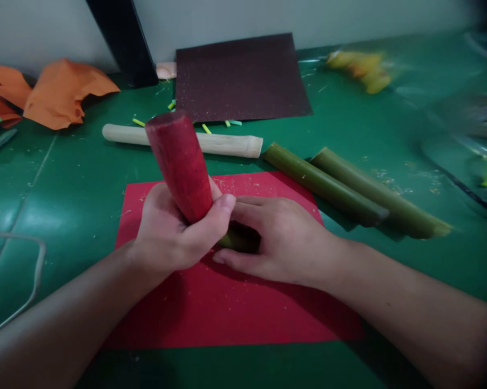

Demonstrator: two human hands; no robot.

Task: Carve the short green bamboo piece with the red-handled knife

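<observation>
Left hand [164, 235] was wrapped around a tilted red cylinder [181, 167] above the red sheet [211, 310]. Right hand [286, 237] was curled over a mostly hidden green bamboo piece [230, 239], about midway between the sheet's side edges. Two bamboo tubes [328, 185] lay by its far right corner; pale stick [231, 144], beyond its far edge.

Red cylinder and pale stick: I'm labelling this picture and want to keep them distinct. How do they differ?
Colour: the red cylinder is deep red, while the pale stick is cream.
Pose: the red cylinder stands tilted in the left hand; the pale stick lies on the green table.
Shape: the red cylinder's visible part looks thicker and shorter than the pale stick.
Shared: both are roughly rod-shaped.
</observation>
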